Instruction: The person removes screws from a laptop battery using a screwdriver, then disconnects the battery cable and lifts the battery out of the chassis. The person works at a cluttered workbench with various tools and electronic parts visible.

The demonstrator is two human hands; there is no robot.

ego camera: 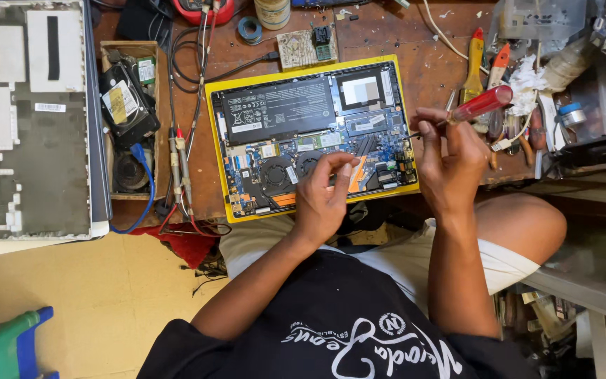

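The yellow-cased laptop (311,137) lay opened on its back at the near edge of the wooden worktop (415,42), its battery, twin fans and blue board turned up so the person seated over it could reach straight down into them. The right hand (450,158) had its grip closed around a red-handled screwdriver (475,107), the shaft slanting down to the board's right edge, likely for a screw there. The left hand (324,200) rested on the lower edge by the fans, fingertips pinched narrow over the board, whether holding anything I could not tell.
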